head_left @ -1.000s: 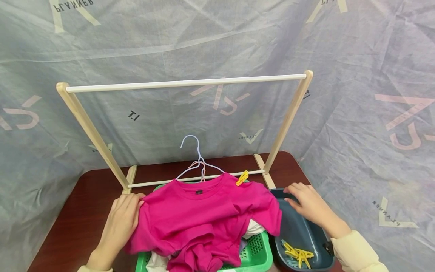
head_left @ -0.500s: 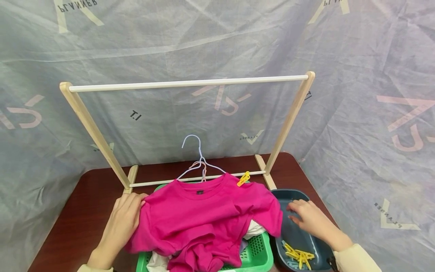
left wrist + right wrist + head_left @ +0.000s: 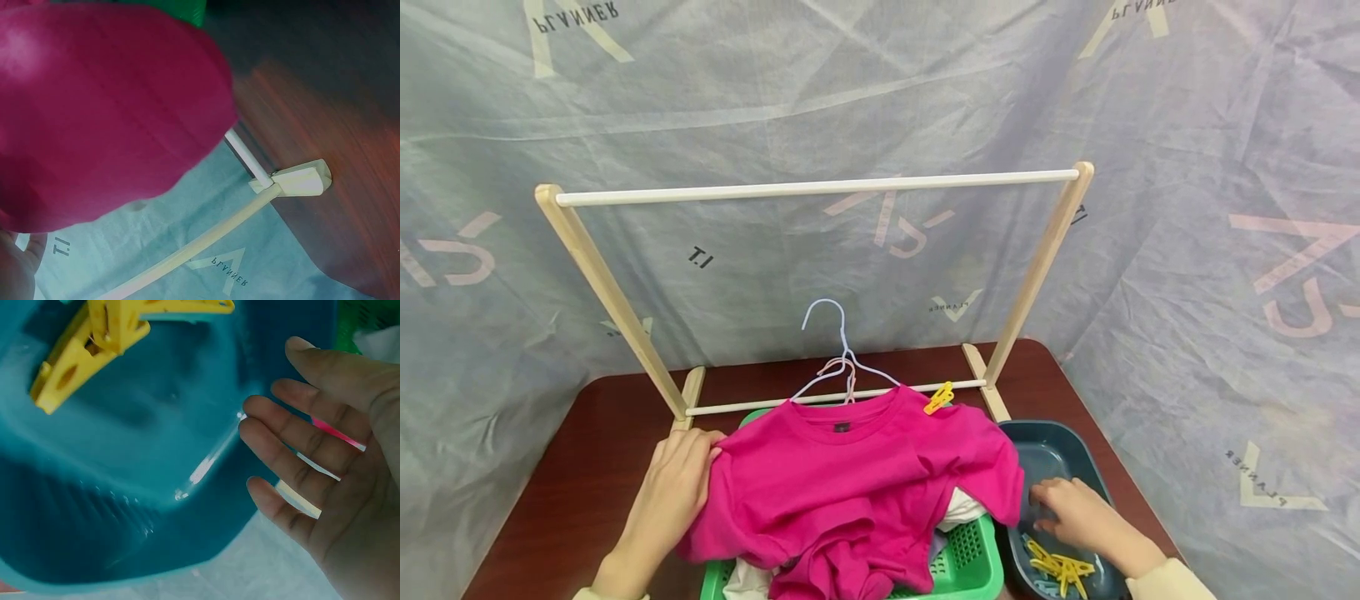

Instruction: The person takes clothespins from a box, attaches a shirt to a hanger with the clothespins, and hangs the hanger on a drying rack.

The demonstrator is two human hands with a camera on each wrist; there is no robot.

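Note:
A magenta T-shirt (image 3: 850, 458) hangs on a pale blue wire hanger (image 3: 844, 333), with a yellow clothespin (image 3: 939, 398) clipped at its right shoulder. My left hand (image 3: 673, 492) grips the shirt's left sleeve edge; in the left wrist view the raised cloth (image 3: 112, 119) hides most of that hand. Over a dark blue bin (image 3: 1060, 437) is my right hand (image 3: 1078, 521), palm down. In the right wrist view its fingers (image 3: 294, 425) are spread and hold nothing. Several yellow clothespins (image 3: 1062, 567) lie at the near end of the bin.
Below the shirt stands a green basket (image 3: 973, 550) with white clothes in it. Behind it, a wooden rack with a white top rail (image 3: 820, 189) spans the dark red table (image 3: 587, 475). A grey printed curtain (image 3: 760, 100) surrounds the table.
My right hand has moved down and toward me over the bin, closer to the clothespins. The left hand keeps its hold on the sleeve. The view has shifted slightly.

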